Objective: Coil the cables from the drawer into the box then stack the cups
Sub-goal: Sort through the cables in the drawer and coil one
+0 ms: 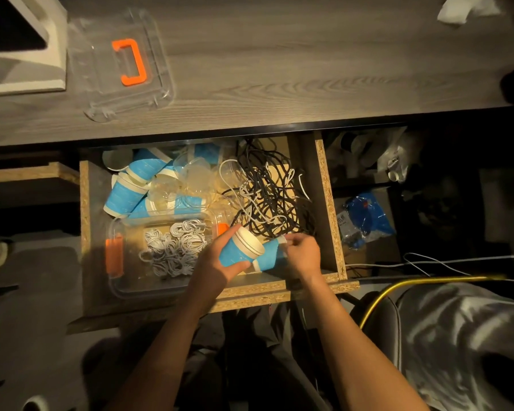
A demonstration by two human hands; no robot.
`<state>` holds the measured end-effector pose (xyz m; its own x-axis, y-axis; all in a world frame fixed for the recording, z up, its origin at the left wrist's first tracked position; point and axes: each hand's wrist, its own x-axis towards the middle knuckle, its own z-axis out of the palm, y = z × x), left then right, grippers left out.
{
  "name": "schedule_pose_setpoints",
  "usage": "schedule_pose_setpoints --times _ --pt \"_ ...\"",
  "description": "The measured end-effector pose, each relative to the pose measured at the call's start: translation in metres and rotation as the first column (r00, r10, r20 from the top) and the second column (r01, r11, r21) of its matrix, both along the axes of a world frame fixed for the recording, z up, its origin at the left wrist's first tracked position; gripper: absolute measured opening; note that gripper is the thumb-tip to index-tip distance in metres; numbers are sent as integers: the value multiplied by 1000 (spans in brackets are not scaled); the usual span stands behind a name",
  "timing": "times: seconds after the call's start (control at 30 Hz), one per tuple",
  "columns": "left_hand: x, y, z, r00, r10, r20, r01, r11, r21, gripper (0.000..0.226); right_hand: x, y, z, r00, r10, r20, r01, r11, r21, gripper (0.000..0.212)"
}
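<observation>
The open drawer [327,185] holds loose blue-and-white paper cups [125,194], clear plastic cups [196,176] and a tangle of black and white cables [273,188]. A clear box [122,280] with orange latches sits at the drawer's front left with several coiled white cables [175,247] in it. My left hand [220,262] grips a blue paper cup [241,250], its mouth facing up and right. My right hand [303,253] holds a second blue cup [269,256] lying on its side, pinching its rim right beside the first.
On the wooden desk [279,69] lies the box's clear lid [122,63] with an orange handle. A white stand is at the far left, crumpled paper at the top right. A shelf with a blue bag [365,218] lies right of the drawer. A yellow cable and grey cloth lie lower right.
</observation>
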<state>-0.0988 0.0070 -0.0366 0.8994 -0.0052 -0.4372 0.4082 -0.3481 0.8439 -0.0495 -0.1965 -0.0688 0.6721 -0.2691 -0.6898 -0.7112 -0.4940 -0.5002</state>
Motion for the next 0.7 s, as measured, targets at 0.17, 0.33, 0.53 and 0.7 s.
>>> schedule_pose_setpoints --times 0.17,0.33,0.53,0.7 --pt "6 15 10 994 -63 85 55 994 91 76 1 -2 44 928 -311 204 230 911 344 14" --pt "7 27 18 979 -157 132 137 980 147 78 4 6 79 813 -387 434 222 896 384 12" --pt "15 15 26 987 -126 99 119 991 69 79 -2 42 90 894 -75 442 -108 921 375 23" --pt "17 1 28 999 -49 7 50 997 -61 96 -19 63 87 938 -24 345 -139 888 438 38"
